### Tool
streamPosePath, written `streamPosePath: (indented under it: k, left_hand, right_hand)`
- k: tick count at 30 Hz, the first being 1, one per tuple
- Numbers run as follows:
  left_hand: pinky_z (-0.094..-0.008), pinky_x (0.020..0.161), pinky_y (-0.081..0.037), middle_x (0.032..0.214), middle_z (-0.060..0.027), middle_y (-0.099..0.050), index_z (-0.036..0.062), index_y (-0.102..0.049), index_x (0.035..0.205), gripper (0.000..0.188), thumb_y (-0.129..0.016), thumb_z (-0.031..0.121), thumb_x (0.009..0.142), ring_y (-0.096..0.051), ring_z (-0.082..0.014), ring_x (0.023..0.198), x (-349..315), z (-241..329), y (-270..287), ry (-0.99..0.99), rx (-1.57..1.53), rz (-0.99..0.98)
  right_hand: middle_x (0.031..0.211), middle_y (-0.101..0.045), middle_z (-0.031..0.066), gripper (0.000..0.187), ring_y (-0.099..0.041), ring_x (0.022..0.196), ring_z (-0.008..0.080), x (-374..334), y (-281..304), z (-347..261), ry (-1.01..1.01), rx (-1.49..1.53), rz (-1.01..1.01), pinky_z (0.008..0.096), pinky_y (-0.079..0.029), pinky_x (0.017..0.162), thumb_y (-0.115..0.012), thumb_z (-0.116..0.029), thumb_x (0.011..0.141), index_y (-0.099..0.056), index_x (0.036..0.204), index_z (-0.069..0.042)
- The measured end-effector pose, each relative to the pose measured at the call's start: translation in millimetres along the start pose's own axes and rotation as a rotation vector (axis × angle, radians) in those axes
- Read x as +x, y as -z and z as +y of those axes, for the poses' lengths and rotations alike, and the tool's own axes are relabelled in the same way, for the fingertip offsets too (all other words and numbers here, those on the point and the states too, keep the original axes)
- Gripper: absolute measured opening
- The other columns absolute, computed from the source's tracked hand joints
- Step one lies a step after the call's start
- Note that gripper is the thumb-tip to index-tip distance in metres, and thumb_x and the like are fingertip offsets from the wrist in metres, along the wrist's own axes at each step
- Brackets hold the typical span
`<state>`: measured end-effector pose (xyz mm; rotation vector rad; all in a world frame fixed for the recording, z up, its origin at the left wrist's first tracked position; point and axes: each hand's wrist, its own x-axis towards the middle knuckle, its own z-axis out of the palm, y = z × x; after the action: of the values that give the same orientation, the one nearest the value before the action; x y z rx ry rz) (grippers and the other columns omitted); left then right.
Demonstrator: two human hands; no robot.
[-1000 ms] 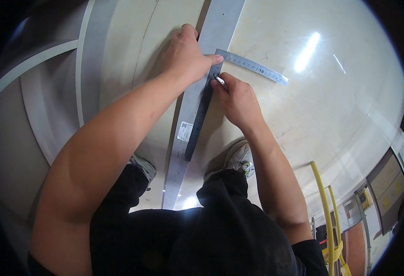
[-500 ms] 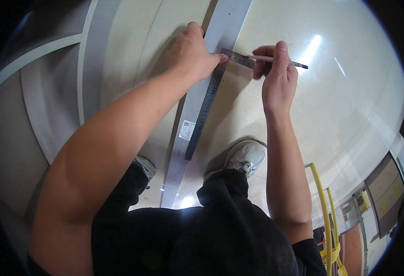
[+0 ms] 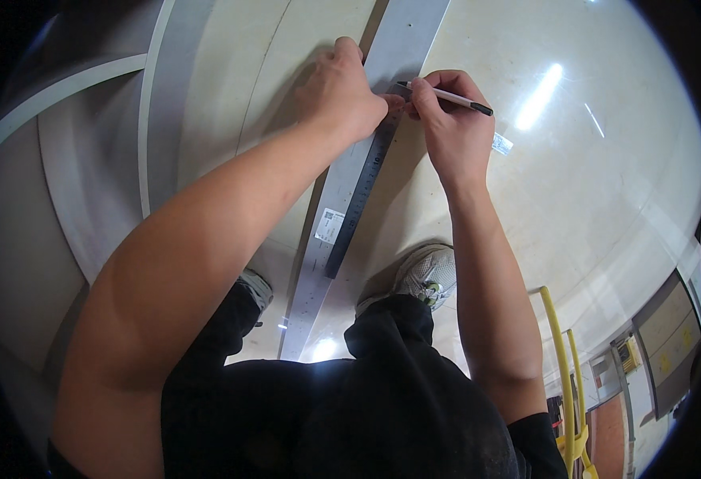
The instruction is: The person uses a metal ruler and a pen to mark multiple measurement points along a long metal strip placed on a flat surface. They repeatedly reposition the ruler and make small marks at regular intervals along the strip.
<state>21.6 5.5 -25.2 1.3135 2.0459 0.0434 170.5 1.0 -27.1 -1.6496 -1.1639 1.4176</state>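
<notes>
A long grey metal bar (image 3: 405, 44) runs from the top of the view down between my feet. Along its right edge lies the long leg of a steel square (image 3: 358, 206) with engraved marks. My left hand (image 3: 341, 94) is closed on the square and bar, its thumb pressing the square's corner while the other fingers reach over the bar's far left edge. In my right hand (image 3: 464, 132) I pinch a white marker pen (image 3: 454, 97) with black ends. Its tip is at the bar's face, just above the corner; whether it touches I cannot tell. My right hand mostly hides the short leg.
My shoes (image 3: 426, 275) stand on either side of the bar, on or above a pale, shiny floor (image 3: 574, 207). Curved grey panels (image 3: 87, 152) rise at the left. A yellow tubular frame (image 3: 560, 343) stands at the lower right.
My right hand has moved left toward the bar, and the pen has turned so that its tip is now at the bar beside my left thumb. My left hand keeps its hold on the square.
</notes>
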Motion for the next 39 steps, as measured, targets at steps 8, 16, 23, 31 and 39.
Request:
streamPosePath:
  k: [8,16,23,31,39]
  left_hand:
    - [-0.0428,0.089,-0.052,0.111,-0.0201,-0.064,-0.0020,-0.053,0.113,0.072,-0.093,0.038,0.068,-0.063,-0.0341,0.106,-1.5,-1.8,-1.4,-0.037,0.002,0.044]
    - [-0.0424,0.088,-0.053,0.111,-0.0196,-0.065,-0.0024,-0.054,0.113,0.070,-0.091,0.037,0.069,-0.065,-0.0327,0.104,0.1,-0.5,-0.8,-0.014,0.004,0.019]
    - [-0.0428,0.087,-0.053,0.110,-0.0198,-0.066,-0.0022,-0.054,0.112,0.069,-0.092,0.037,0.069,-0.065,-0.0337,0.104,-0.9,0.1,0.0,-0.023,0.019,0.033]
    - [-0.0434,0.086,-0.053,0.108,-0.0200,-0.066,-0.0021,-0.054,0.110,0.070,-0.093,0.038,0.067,-0.065,-0.0341,0.102,-1.3,-0.2,0.7,-0.031,-0.009,0.031]
    - [-0.0429,0.087,-0.052,0.109,-0.0206,-0.065,-0.0029,-0.054,0.110,0.072,-0.093,0.039,0.067,-0.065,-0.0345,0.103,-0.3,-3.0,-2.3,-0.055,-0.025,0.058]
  right_hand:
    - [0.078,-0.072,0.0068,0.019,-0.064,0.070,0.0115,0.7,-1.7,-2.0,0.005,-0.047,-0.002,0.0264,-0.052,0.067,-0.073,-0.017,0.088,-0.067,0.090,0.001]
    - [0.078,-0.072,0.0073,0.019,-0.065,0.069,0.0120,-0.4,-1.9,0.8,0.028,-0.039,0.014,0.0266,-0.052,0.067,-0.074,-0.017,0.088,-0.068,0.090,0.001]
    - [0.078,-0.073,0.0086,0.019,-0.066,0.069,0.0125,-1.5,-2.4,1.3,0.031,-0.066,0.024,0.0273,-0.053,0.066,-0.074,-0.017,0.089,-0.068,0.091,0.001]
    - [0.078,-0.073,0.0087,0.020,-0.066,0.069,0.0126,-2.5,-3.4,1.9,0.044,-0.062,0.042,0.0274,-0.053,0.066,-0.074,-0.018,0.089,-0.068,0.092,0.001]
    - [0.077,-0.073,0.0091,0.018,-0.067,0.069,0.0126,-2.9,-5.0,0.8,0.037,-0.045,0.056,0.0270,-0.053,0.066,-0.074,-0.016,0.089,-0.068,0.091,0.001]
